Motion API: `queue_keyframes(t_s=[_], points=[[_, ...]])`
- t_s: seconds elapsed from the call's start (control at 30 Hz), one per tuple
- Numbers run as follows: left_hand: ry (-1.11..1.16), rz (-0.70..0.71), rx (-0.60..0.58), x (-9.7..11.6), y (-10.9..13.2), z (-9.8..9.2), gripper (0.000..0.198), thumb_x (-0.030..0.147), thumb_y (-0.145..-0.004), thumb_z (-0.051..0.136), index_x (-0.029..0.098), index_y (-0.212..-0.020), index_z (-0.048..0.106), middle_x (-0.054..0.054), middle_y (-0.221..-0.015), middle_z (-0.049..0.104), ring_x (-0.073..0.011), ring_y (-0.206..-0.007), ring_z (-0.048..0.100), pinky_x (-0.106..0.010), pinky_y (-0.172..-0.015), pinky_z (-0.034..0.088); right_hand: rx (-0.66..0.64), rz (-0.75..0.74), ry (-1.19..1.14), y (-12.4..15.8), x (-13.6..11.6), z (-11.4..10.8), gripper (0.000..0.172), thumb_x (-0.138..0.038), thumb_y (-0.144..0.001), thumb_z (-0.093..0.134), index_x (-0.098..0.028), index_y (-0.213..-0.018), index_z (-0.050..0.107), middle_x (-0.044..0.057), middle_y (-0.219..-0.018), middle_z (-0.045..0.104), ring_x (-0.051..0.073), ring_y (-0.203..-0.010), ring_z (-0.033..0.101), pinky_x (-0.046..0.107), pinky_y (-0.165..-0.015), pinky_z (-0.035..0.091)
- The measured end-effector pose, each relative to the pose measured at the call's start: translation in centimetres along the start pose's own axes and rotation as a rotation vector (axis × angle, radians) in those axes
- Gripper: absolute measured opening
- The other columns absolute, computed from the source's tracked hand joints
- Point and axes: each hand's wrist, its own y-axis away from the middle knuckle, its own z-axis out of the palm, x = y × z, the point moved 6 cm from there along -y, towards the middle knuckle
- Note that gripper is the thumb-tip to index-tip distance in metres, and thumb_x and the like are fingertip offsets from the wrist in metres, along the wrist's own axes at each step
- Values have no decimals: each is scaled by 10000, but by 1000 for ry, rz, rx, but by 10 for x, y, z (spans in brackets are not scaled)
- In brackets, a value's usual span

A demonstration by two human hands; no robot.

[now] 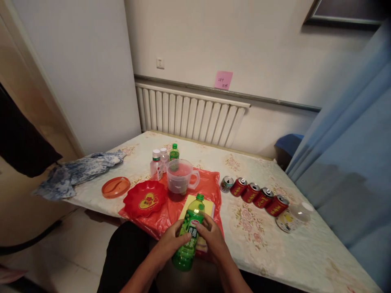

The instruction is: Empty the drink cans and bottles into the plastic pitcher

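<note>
Both hands grip a green plastic drink bottle [190,234], tilted at the table's near edge with its green cap on. My left hand [171,241] closes on its left side, and my right hand [214,237] wraps the right side. Beneath and behind the bottle lies a yellow cloth or pad [208,206], partly hidden, on a red plastic bag [210,181]. Just beyond stands a clear plastic jug [180,179] with its handle to the right. A red scalloped dish [134,203] with a gold heart rests left of the jug.
Behind the jug stand two white-capped bottles [156,165] and a smaller green bottle [174,154]. At right, a small can [227,184], several red cans [251,193] and a clear plastic bottle [295,217] form a row. An orange lid [115,187] and a blue-white cloth [88,171] lie left.
</note>
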Motion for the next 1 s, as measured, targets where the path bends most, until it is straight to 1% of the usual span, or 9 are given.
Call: queue_keyframes(t_s=[0.1, 0.2, 0.27, 0.37, 0.5, 0.6, 0.7, 0.83, 1.0], points=[[73, -6, -8, 4, 2, 5, 568, 470, -721, 742, 156, -1164, 578, -77, -1042, 698, -258, -1012, 633, -334, -852, 485, -26, -12, -6, 0, 1, -1, 592, -448, -698, 795, -200, -1203, 612, 104, -1191, 691, 305, -1112, 638, 434, -934, 514], [108, -2, -19, 6, 2, 9, 585, 488, -714, 751, 148, -1159, 579, -80, -1029, 699, -252, -988, 642, -319, -820, 485, -47, -20, -20, 0, 3, -2, 585, -429, -702, 792, -202, -1209, 607, 104, -1220, 678, 300, -1126, 629, 434, -951, 499], [109, -8, -18, 6, 2, 10, 594, 499, -708, 755, 145, -1154, 585, -77, -1012, 700, -247, -968, 645, -309, -797, 484, -50, -16, -26, 0, 4, -2, 581, -427, -693, 796, -201, -1196, 612, 103, -1201, 686, 302, -1125, 629, 433, -947, 500], [111, -25, -19, 7, 4, 11, 579, 494, -713, 755, 141, -1143, 597, -74, -992, 699, -235, -937, 646, -298, -774, 480, -33, -2, -21, 2, 3, -1, 582, -433, -678, 804, -198, -1176, 619, 106, -1165, 700, 305, -1101, 639, 430, -922, 511], [139, -41, -67, 11, 7, 16, 557, 498, -742, 727, 137, -1147, 599, -79, -1009, 695, -220, -906, 652, -296, -766, 484, 10, 6, -7, 3, 1, -3, 596, -435, -658, 817, -191, -1164, 620, 108, -1141, 709, 296, -1084, 645, 410, -917, 512], [161, -53, -93, 12, 9, 17, 538, 442, -744, 732, 143, -1167, 588, -80, -1056, 687, -219, -936, 649, -305, -800, 487, 21, 5, -8, 4, 2, -4, 596, -444, -665, 810, -189, -1167, 616, 108, -1138, 709, 293, -1090, 644, 404, -917, 512], [154, -84, -79, 8, 8, 15, 553, 353, -701, 759, 158, -1185, 576, -68, -1059, 690, -225, -963, 644, -308, -809, 488, 19, 3, -10, 4, 3, -5, 601, -453, -661, 812, -189, -1161, 611, 109, -1129, 711, 297, -1090, 646, 419, -925, 509], [95, -97, -36, 5, 6, 12, 520, 289, -681, 733, 154, -1162, 586, -56, -1014, 700, -220, -933, 647, -293, -771, 484, 18, 5, -3, 5, 3, -5, 608, -451, -654, 819, -188, -1161, 610, 114, -1129, 713, 307, -1101, 642, 447, -945, 498], [6, -83, 5, 8, 6, 12, 429, 237, -670, 677, 141, -1082, 605, -39, -925, 703, -201, -854, 643, -279, -723, 480, 15, -13, 18, 4, 5, -7, 608, -440, -650, 822, -190, -1164, 618, 118, -1142, 711, 305, -1098, 643, 455, -961, 488]])
